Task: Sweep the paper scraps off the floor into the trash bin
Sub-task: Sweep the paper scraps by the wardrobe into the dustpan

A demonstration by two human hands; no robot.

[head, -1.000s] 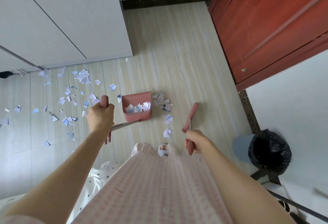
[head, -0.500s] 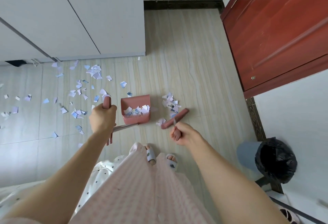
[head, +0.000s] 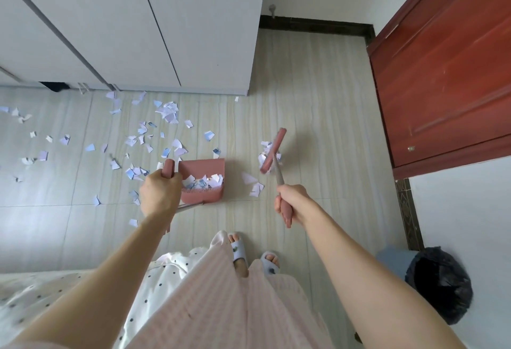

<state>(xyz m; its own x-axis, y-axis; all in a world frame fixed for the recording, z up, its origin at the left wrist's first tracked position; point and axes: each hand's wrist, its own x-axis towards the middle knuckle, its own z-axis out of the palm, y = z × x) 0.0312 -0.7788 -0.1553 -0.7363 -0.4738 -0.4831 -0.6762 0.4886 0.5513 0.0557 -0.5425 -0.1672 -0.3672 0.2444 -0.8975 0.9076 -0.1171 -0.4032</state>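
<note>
Hands — left hand [head: 159, 195] gripping one dustpan [head: 203, 182], right hand [head: 290, 200] gripping one broom [head: 272, 152].

No legible text, seemingly.

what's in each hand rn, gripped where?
Left hand grips the dustpan handle's top; right hand grips the broom handle's upper end.

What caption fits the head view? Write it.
Left hand holds dustpan, right hand swings broom at paper scraps.
</note>
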